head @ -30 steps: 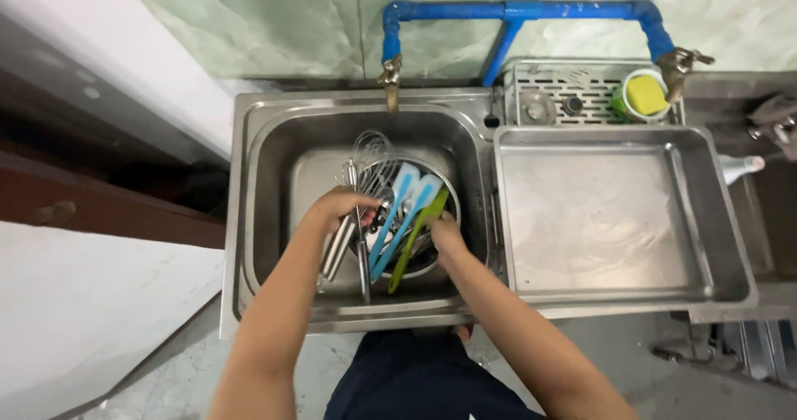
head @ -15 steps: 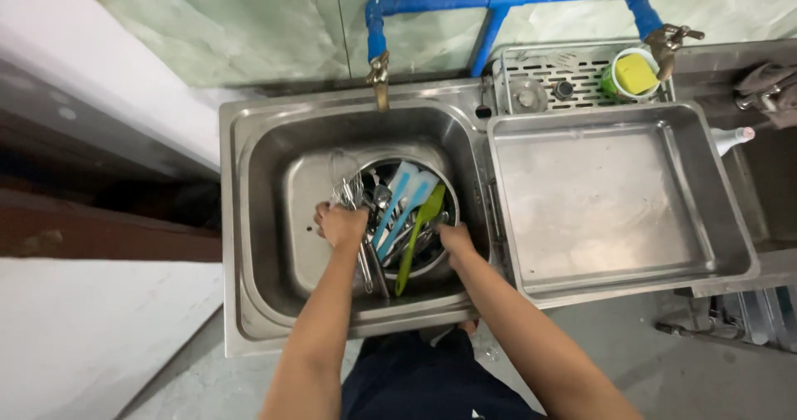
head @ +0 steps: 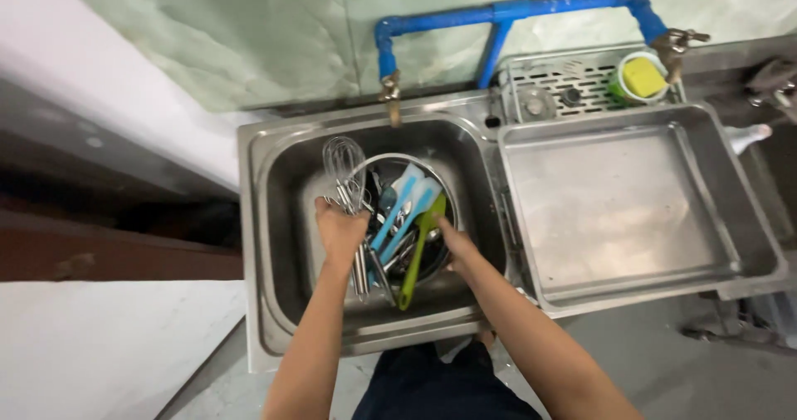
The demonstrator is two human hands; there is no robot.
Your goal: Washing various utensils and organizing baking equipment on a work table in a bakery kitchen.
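Green spatula [head: 418, 250] points handle-down toward person; hands flank it.

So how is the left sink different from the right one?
The left sink is deep, while the right sink is a shallow tray. The left sink holds a bowl of utensils, and both hands, left and right, are in it; the right sink holds nothing. A tap hangs over the left sink; another tap sits behind the right. Both are shiny metal.

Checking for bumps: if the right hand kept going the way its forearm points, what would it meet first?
Probably the green spatula, lying just past the right hand in the round steel bowl; depth is unclear.
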